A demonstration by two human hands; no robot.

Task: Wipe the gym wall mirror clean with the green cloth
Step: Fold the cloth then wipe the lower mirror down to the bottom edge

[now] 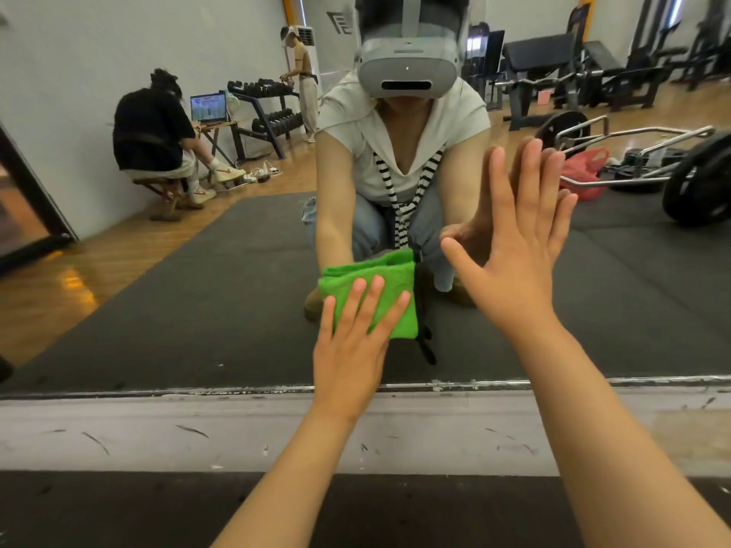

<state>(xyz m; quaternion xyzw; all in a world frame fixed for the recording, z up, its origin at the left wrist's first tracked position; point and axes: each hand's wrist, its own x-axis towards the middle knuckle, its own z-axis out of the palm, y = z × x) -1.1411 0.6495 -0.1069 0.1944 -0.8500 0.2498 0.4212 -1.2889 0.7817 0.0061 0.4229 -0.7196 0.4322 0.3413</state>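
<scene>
The wall mirror (197, 290) fills most of the head view, and its lower edge runs across just below my hands. A folded green cloth (391, 282) lies flat against the glass near that edge, at centre. My left hand (352, 350) presses it to the mirror with straight, spread fingers. To the right and higher, my right hand (514, 251) lies flat on the bare glass with its fingers spread, meeting its own reflection. It holds nothing. My crouching reflection shows behind both hands.
A scuffed white baseboard (158, 429) runs under the mirror, with black floor mat (118, 512) below it. The glass reflects the gym: a seated person at a laptop on the left, a dumbbell rack, benches and a barbell with plates on the right.
</scene>
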